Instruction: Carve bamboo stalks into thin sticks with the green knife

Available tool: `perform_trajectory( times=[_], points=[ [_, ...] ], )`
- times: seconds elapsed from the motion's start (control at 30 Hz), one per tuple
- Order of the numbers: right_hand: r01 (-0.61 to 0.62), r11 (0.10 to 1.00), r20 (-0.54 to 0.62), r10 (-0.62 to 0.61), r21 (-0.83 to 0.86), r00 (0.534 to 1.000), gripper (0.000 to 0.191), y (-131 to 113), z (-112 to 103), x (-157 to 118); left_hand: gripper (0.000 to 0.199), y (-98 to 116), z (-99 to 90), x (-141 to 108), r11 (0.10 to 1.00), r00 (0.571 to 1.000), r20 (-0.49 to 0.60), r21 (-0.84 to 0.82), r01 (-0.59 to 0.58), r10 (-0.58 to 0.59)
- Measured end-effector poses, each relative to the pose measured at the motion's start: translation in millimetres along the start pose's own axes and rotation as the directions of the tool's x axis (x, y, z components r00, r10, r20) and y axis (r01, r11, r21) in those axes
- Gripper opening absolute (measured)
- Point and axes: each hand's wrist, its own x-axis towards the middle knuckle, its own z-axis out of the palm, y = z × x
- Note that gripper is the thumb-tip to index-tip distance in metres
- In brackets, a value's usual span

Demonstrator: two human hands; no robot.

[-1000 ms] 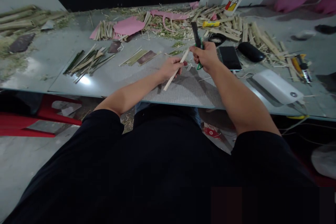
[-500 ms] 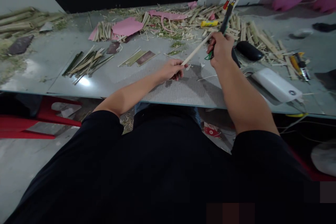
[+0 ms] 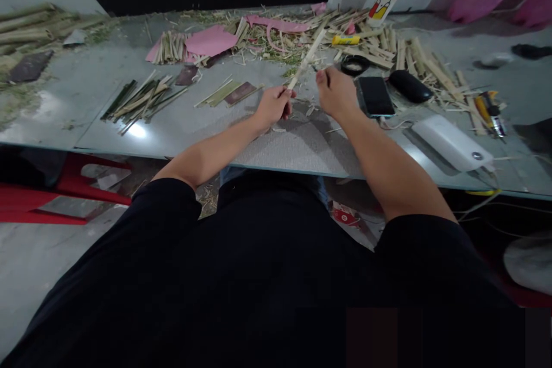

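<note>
My left hand (image 3: 276, 104) is closed around the lower end of a pale bamboo strip (image 3: 307, 60), which slants up and away to the right over the table. To its right is my right hand (image 3: 337, 92), fingers curled, beside the strip and apart from my left hand. What it holds is hardly visible; a small dark bit shows near its fingertips. Thin shavings (image 3: 308, 106) lie on the table between and below my hands. A black phone (image 3: 376, 96) and a black ring-shaped thing (image 3: 354, 65) lie just right of my right hand.
Bamboo sticks (image 3: 140, 98) lie at left, near flat strips (image 3: 224, 94). Behind are pink paper (image 3: 211, 42), a yellow tube (image 3: 345, 39) and many offcuts. At right are a black case (image 3: 409, 86), a white power bank (image 3: 452, 142) and yellow-handled tools (image 3: 488, 109). The table edge (image 3: 293, 169) is close to my body.
My right hand has moved left and a little down, uncovering the phone and black ring. The long dark tool it held upright no longer shows clearly. The bamboo strip now points more steeply away.
</note>
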Motion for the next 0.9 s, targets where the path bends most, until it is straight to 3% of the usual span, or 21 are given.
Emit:
perform_trajectory(
  times=[0.1, 0.23, 0.37, 0.5, 0.67, 0.9],
  points=[
    [-0.009, 0.990, -0.025, 0.005, -0.138, 1.000, 0.056, -17.5, 8.5, -6.9, 0.047, -3.8, -0.9, 5.1, 0.999, 0.999, -0.025, 0.026, -0.039, 0.040],
    [0.055, 0.979, 0.076, -0.041, -0.198, 0.996, 0.059, -27.7, 11.4, -10.0, 0.044, -7.5, -3.1, 8.7, 0.991, 0.996, -0.056, 0.114, -0.068, 0.074],
    [0.093, 0.972, 0.104, -0.072, -0.216, 0.992, 0.062, -27.0, 6.3, -12.9, 0.039, -11.7, -5.0, 11.7, 0.976, 0.991, -0.053, 0.191, -0.108, 0.120],
    [0.094, 0.971, 0.078, -0.079, -0.219, 0.994, 0.065, -25.7, 5.6, -13.4, 0.039, -13.8, -6.0, 11.7, 0.955, 0.985, -0.025, 0.253, -0.157, 0.169],
    [0.075, 0.965, 0.016, -0.074, -0.250, 0.997, 0.065, -27.9, 9.4, -12.9, 0.036, -8.5, -7.3, 5.1, 0.941, 0.987, -0.050, 0.313, -0.128, 0.150],
    [0.039, 0.982, -0.047, -0.049, -0.184, 0.998, 0.075, -25.0, 10.5, -8.3, 0.046, -1.6, -6.7, -5.7, 0.968, 0.986, -0.058, 0.208, -0.142, 0.158]
  ],
)
